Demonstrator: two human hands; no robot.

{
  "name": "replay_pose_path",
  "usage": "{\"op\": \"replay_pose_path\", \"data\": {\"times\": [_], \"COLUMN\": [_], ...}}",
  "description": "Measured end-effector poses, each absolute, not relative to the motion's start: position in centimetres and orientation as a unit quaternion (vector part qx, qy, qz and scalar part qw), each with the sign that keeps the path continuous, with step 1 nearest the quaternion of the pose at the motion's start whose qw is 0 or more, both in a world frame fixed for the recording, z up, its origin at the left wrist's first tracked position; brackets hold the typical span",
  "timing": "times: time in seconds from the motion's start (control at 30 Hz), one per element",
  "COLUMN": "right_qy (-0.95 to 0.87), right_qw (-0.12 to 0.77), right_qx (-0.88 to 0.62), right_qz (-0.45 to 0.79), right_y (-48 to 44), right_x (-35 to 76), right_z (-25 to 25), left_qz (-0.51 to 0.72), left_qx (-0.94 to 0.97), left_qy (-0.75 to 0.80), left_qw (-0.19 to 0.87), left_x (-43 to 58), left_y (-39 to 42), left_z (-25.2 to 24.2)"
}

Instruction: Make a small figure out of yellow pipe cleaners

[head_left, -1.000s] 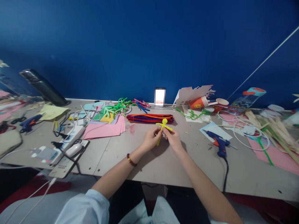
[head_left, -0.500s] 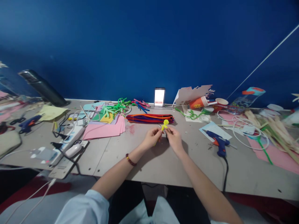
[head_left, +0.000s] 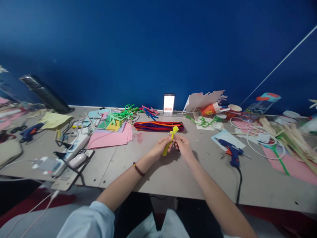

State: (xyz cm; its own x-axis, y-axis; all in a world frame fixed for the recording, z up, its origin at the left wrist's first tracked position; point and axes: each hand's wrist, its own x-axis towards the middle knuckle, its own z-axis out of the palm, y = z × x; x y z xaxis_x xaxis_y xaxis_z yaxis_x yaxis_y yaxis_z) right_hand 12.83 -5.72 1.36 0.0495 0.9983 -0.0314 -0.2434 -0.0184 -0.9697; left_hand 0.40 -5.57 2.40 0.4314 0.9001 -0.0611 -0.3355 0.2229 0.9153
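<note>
A yellow fuzzy pipe-cleaner shape (head_left: 175,129) stands up between my hands, its looped top above my fingertips. More yellow strands hang down below my fingers. My left hand (head_left: 159,147) is closed around these strands from the left side. On the right, my right hand (head_left: 183,147) pinches at the same piece with thumb and fingertips. A small shiny tip shows near the left fingertips; what it belongs to is hidden. Just behind my hands lies a bundle of pipe cleaners (head_left: 158,126) in red, purple and orange.
A blue glue gun (head_left: 231,151) lies to the right, its cord running off the front edge. Pink paper sheets (head_left: 109,140), green pipe cleaners (head_left: 123,114) and a power strip (head_left: 74,152) are on the left. A phone (head_left: 169,103) stands at the wall, near paper cups (head_left: 210,109).
The yellow shape has tilted and turned in my fingers, and its lower strands now show below my left hand. Both hands stay in nearly the same place.
</note>
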Motion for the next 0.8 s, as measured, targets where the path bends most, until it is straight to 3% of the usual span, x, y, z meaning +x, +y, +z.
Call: {"op": "replay_pose_path", "data": {"times": [0.57, 0.8], "right_qy": [-0.457, -0.345], "right_qw": [0.595, 0.579], "right_qx": [-0.425, -0.392], "right_qz": [0.506, 0.626], "right_y": [-6.06, -6.19], "right_x": [12.55, 12.08], "right_z": [1.48, 1.52], "left_qz": [0.419, 0.399], "left_qx": [0.444, 0.454], "left_qy": [0.287, 0.275], "left_qw": [0.738, 0.748], "left_x": [0.11, 0.04], "left_y": [-5.62, -5.63], "left_z": [2.82, 2.76]}}
